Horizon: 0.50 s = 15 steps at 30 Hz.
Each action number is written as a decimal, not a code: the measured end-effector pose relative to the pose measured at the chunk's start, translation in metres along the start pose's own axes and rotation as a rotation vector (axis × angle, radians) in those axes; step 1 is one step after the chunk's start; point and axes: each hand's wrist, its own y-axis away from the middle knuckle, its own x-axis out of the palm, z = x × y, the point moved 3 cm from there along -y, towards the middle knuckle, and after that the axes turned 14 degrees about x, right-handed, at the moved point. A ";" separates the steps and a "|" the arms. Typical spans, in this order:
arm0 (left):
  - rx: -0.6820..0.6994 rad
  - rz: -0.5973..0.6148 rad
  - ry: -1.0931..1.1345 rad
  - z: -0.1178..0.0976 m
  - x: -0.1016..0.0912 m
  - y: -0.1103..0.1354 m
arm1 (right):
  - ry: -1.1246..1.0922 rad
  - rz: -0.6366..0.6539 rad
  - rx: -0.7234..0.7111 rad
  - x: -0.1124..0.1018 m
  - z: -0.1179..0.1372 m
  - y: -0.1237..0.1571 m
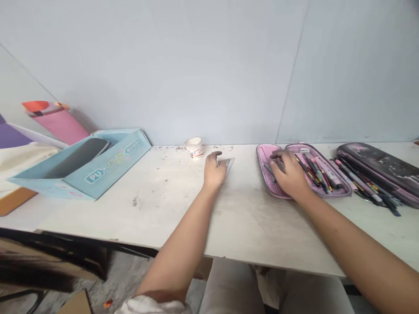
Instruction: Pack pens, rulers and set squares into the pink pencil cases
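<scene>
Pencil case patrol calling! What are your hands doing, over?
Left hand on triangular ruler. Right hand in open pink pencil case, beside pens. Paper cup beyond left hand.

On the table (137,213), a box (88,168) sits at the left end and a paper cup (194,147) stands near the back edge. An open pencil case (278,172) holding pens (314,172) lies right, beside a second case (376,168).
</scene>
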 end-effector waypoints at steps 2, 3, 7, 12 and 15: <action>-0.031 0.056 -0.136 0.012 0.000 0.002 | 0.058 0.028 -0.066 0.006 0.012 0.005; -0.031 0.078 -0.189 0.014 0.001 0.003 | 0.085 0.060 -0.097 0.011 0.019 0.008; -0.046 0.057 -0.162 0.014 0.005 0.002 | 0.248 0.272 -0.211 0.042 0.051 0.018; -0.199 -0.032 0.053 0.012 0.000 0.002 | 0.588 0.522 -0.141 0.088 0.087 0.019; -0.315 -0.064 0.130 0.016 -0.003 0.002 | 0.726 0.641 -0.170 0.108 0.102 0.019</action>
